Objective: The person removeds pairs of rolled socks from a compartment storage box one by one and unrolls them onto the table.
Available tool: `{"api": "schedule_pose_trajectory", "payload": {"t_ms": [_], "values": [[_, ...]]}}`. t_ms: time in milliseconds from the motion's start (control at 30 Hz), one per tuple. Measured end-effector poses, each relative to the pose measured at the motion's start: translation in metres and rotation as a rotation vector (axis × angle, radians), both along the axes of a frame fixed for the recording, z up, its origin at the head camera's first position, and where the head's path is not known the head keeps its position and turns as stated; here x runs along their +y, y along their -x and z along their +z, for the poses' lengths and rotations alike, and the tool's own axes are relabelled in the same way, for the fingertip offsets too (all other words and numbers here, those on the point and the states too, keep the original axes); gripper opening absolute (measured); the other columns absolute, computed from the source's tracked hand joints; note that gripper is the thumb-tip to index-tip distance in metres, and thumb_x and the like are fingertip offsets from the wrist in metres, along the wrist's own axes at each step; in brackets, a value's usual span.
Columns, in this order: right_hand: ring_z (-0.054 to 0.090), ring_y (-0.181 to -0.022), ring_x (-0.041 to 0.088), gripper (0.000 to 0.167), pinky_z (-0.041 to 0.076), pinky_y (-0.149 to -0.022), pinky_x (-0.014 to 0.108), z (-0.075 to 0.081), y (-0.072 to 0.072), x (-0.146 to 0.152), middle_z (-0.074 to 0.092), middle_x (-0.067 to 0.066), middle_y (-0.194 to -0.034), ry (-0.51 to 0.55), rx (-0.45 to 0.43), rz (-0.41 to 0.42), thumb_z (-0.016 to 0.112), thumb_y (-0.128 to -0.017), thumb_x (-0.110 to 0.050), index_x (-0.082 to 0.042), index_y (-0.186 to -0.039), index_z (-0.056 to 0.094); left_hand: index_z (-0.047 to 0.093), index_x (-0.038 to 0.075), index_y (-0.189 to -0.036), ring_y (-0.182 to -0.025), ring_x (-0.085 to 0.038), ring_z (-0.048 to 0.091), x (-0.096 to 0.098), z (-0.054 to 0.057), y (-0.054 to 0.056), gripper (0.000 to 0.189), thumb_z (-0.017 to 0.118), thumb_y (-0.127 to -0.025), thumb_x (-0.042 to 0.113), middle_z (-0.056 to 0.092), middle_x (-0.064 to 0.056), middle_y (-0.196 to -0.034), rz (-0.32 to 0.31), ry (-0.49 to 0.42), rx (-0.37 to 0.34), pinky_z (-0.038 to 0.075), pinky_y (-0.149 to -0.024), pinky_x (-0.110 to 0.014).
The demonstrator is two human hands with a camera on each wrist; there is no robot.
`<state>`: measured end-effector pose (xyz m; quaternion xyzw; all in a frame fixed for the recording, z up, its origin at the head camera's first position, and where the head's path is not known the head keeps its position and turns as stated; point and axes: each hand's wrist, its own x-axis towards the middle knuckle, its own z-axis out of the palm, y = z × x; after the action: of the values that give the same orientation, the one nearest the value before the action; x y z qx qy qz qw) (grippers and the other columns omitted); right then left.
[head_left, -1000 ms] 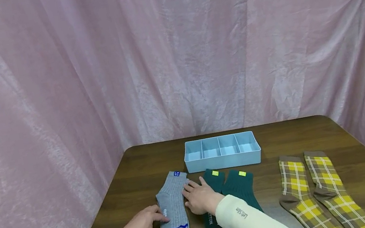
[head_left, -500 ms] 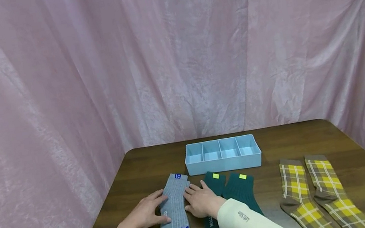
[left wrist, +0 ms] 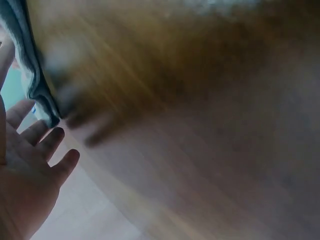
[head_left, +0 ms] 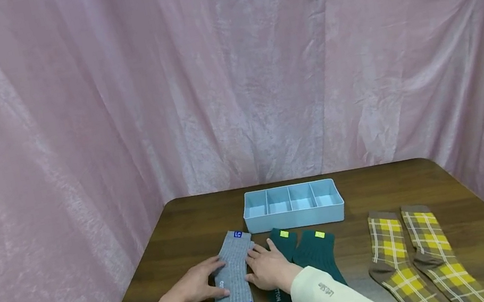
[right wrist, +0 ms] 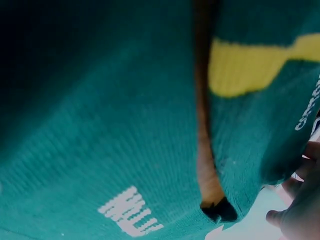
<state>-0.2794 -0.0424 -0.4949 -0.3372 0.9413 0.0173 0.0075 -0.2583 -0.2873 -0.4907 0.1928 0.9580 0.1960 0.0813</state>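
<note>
Grey ribbed socks [head_left: 235,276] with blue trim and a blue label lie stacked on the table, toes toward me. At their left edge my left hand [head_left: 196,284] touches them with extended, spread fingers; in the left wrist view its fingertips meet the fabric edge [left wrist: 37,85]. My right hand [head_left: 268,266] rests at their right edge with fingers straight, its forearm crossing over the dark green socks [head_left: 316,254]. These carry yellow tags, and the right sleeve hides part of them. Green knit fills most of the right wrist view, with the right hand's fingers at the lower right.
A light blue box [head_left: 295,219] with several compartments stands behind the socks. Two yellow-and-brown plaid socks [head_left: 388,238] lie at the right of the brown wooden table [head_left: 375,187]. A pink curtain [head_left: 229,77] hangs behind the table.
My left hand has moved up from the toe of the grey socks to the middle of their left edge. The socks' outline has become straighter. My right hand has stayed nearly in place.
</note>
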Motion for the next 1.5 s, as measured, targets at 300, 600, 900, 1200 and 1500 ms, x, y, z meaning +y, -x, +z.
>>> {"api": "schedule_pose_trajectory", "payload": {"t_ms": [300,600,900,1200,1500], "values": [[0.03,-0.145,0.019,0.053,0.022,-0.115,0.054,-0.006,-0.005,0.002,0.04,-0.004,-0.154,-0.062,0.056,0.038,0.042,-0.104,-0.049,-0.021,-0.148,0.049,0.061,0.0,-0.132,-0.13,-0.043,0.046,-0.013,0.0,0.008,0.063,0.071,-0.089,0.046,0.053,-0.022,-0.139,0.268,-0.069,0.084,0.035,-0.106,-0.059],[0.029,-0.146,0.019,0.054,0.021,-0.116,0.053,-0.006,-0.006,0.004,0.039,-0.005,-0.155,-0.068,0.026,0.049,0.039,-0.105,-0.05,-0.021,-0.149,0.047,0.075,0.012,-0.095,-0.12,-0.043,0.053,-0.014,-0.005,0.013,0.02,0.073,-0.09,0.031,0.06,-0.02,-0.127,0.239,-0.075,0.133,0.039,-0.102,-0.058],[0.029,-0.146,0.018,0.054,0.021,-0.116,0.053,-0.005,-0.006,0.004,0.04,-0.007,-0.154,-0.061,0.01,0.045,0.04,-0.104,-0.051,-0.023,-0.149,0.047,0.069,0.016,-0.079,-0.109,-0.038,0.06,-0.01,-0.009,0.014,0.011,0.075,-0.088,0.012,0.066,-0.015,-0.113,0.228,-0.198,0.252,0.044,-0.097,-0.054],[0.029,-0.146,0.017,0.057,0.022,-0.116,0.052,-0.006,-0.007,0.005,0.039,-0.007,-0.155,-0.052,0.002,0.03,0.041,-0.102,-0.055,-0.023,-0.149,0.047,0.067,0.016,-0.075,-0.105,-0.033,0.062,-0.018,-0.011,0.017,0.016,0.074,-0.088,0.01,0.067,-0.007,-0.104,0.271,-0.224,0.26,0.046,-0.094,-0.052],[0.028,-0.146,0.018,0.063,0.02,-0.116,0.052,-0.006,-0.006,0.002,0.041,-0.005,-0.154,-0.012,-0.032,0.018,0.04,-0.1,-0.06,-0.021,-0.149,0.047,0.072,0.009,-0.088,-0.093,-0.027,0.061,-0.038,-0.001,0.016,0.007,0.073,-0.089,0.016,0.068,-0.006,-0.097,0.407,-0.233,0.18,0.048,-0.083,-0.048]]}}
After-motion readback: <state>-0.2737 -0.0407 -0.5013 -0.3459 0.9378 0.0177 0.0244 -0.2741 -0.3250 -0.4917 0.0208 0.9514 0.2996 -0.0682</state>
